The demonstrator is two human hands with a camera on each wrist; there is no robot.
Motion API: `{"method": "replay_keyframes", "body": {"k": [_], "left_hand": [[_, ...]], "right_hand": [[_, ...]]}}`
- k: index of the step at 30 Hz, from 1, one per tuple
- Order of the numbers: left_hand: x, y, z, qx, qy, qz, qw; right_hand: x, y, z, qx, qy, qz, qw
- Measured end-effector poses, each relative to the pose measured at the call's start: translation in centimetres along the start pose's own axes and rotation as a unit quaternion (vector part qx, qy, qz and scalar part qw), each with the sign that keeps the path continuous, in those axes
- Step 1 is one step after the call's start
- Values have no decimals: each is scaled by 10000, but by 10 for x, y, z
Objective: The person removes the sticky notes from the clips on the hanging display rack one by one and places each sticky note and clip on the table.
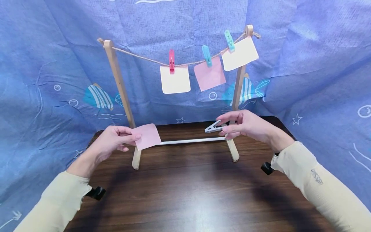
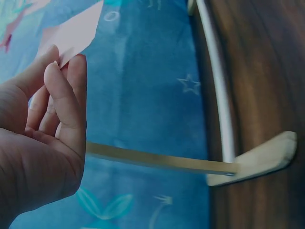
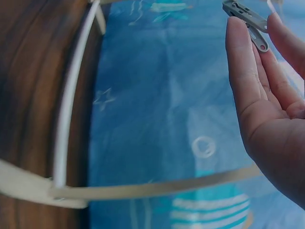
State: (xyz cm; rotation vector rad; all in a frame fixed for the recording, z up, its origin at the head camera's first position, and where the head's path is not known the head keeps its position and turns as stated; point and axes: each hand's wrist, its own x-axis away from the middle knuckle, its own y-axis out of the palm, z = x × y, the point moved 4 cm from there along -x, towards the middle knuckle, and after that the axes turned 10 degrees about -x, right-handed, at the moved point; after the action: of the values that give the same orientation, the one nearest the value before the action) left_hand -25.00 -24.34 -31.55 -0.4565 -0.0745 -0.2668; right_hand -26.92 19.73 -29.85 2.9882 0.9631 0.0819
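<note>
Above the dark wooden tabletop (image 1: 185,183), the left hand (image 1: 114,140) pinches a square pink paper (image 1: 148,137), best gripped lightly by its edge, while the right hand (image 1: 246,124) pinches a grey, probably plastic clip (image 1: 213,129) between slightly parted fingers.

Seen from here: creased blue cloth (image 1: 318,74) hangs behind the table and round both sides. Print: turquoise fish (image 1: 99,96) with white stripes, outlined stars (image 1: 297,119), rings (image 1: 364,111), wavy lines. Table (image 1: 179,174) is dark brown, wood-grain, rounded back corners. Bright glare (image 1: 203,206) front-centre, softer shadows left and right.
</note>
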Motion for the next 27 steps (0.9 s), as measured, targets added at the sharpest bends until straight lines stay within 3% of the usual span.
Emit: {"method": "replay_keyframes", "body": {"k": [9,15,27], "left_hand": [[-11,7,-49,120,-533,-36,9985],[-18,16,-80,100,-849,-233,9961],[-27,28,-116,-2,-1160,-440,9923]], "right_hand": [[1,-28,55,-664,241,87,9975],[-1,-39,85,-1108,347,30,9932],[-8,-49,128,-1138,859,116,9897]]}}
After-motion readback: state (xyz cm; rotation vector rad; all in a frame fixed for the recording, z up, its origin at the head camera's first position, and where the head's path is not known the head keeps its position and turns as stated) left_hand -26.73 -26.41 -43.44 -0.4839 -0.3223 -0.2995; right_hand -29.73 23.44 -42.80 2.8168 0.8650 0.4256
